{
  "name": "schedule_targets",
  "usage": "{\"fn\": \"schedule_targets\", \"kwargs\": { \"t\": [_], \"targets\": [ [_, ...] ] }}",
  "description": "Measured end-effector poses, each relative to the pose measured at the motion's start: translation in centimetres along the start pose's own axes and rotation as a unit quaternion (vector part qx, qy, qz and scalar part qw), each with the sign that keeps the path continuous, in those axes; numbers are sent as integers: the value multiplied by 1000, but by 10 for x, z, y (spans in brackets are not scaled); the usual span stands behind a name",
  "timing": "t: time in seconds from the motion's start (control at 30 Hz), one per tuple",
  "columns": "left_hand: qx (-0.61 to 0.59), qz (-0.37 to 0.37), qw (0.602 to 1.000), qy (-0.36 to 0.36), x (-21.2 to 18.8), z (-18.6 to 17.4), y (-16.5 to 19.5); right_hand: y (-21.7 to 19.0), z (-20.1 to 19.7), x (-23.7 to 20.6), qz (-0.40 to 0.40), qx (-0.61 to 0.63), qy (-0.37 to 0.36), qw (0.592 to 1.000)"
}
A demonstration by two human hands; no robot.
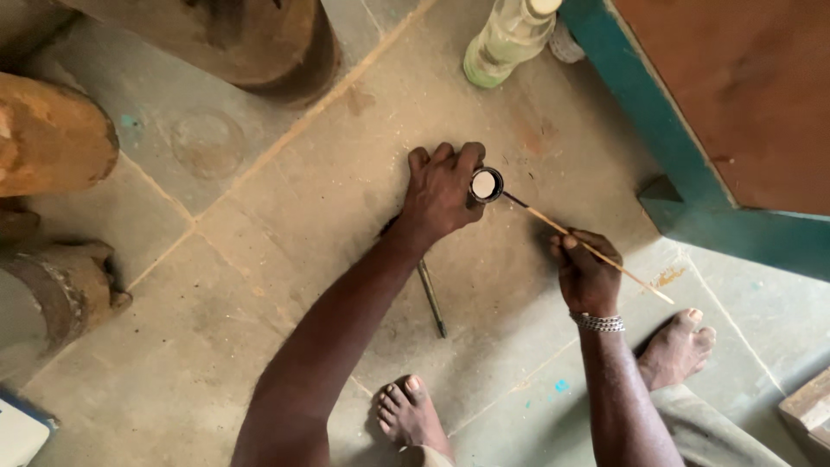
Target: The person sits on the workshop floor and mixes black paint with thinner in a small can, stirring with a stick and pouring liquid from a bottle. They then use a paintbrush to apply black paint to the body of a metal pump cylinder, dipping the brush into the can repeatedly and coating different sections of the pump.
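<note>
Bare stone floor (259, 285): left hand (441, 195) grasping small pot (486, 184), right hand (586, 275) clenched on brush (588, 249).

Plastic bottle (508, 39) top cut off by frame edge above the small round pot (486, 184). Pot's sides hidden by left hand (443, 192). Second stick (430, 297) upper end hidden under left forearm. Brush tip at pot too small to resolve.
</note>
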State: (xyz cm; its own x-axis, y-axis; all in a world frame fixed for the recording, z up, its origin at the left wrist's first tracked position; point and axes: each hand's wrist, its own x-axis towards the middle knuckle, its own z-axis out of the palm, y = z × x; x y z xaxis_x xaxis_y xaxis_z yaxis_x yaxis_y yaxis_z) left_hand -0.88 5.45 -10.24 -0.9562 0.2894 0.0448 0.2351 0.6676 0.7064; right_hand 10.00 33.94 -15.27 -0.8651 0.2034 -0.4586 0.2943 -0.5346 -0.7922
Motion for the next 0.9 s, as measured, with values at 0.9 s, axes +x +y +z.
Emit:
{"fn": "schedule_targets", "kwargs": {
  "t": [0.9],
  "targets": [
    [3, 20, 999, 32, -3, 5, 1, -42, 81, 139, 53, 279, 96, 954]
  ]
}}
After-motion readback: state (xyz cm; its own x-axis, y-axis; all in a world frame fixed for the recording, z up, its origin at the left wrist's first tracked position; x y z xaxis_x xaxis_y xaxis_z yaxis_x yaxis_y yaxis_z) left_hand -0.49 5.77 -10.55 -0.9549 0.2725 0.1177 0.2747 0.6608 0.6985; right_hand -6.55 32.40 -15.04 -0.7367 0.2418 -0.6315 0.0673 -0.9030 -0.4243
